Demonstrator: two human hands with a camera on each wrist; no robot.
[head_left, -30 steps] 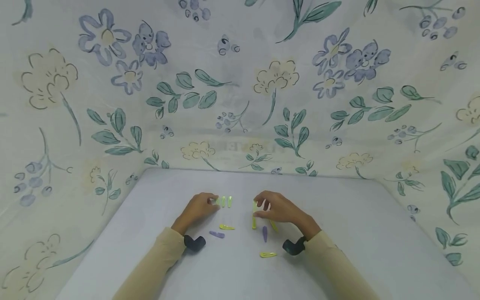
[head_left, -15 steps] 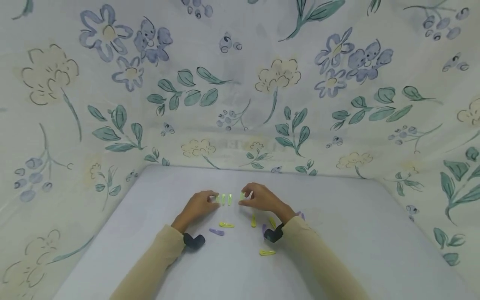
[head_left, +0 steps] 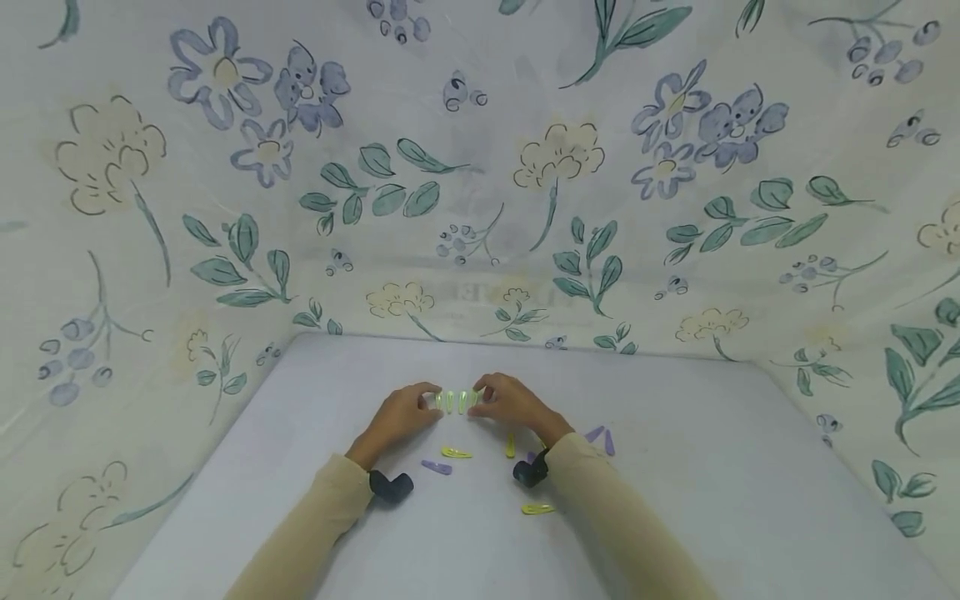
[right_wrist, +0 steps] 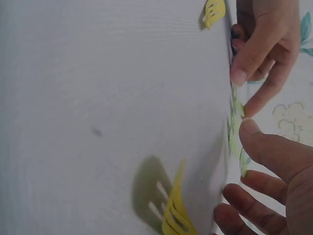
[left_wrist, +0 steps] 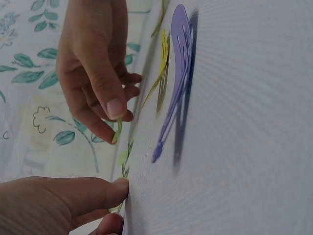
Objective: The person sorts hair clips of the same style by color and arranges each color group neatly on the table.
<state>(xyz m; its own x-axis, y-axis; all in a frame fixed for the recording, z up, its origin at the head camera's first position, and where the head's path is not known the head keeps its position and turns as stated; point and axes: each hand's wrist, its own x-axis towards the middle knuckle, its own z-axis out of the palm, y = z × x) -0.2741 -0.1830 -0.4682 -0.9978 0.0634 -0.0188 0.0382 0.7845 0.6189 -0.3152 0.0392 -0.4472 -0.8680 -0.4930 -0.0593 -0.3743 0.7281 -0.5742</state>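
I'd call the row of green clips [head_left: 462, 402] nearly formed: the left-hand grip [head_left: 400, 414] pinches its left-end clip [head_left: 438, 402], the right-hand grip [head_left: 516, 402] its right-end clip [head_left: 474, 399]. On the person's side of that row, yellow clips [head_left: 456, 452] and purple clips [head_left: 437, 467] lie loose, seemingly unarranged.

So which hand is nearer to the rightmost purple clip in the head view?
The right hand: in the head view it is beyond and left of the rightmost purple clip, pinching a green clip. The left hand is farther left, pinching another green clip.
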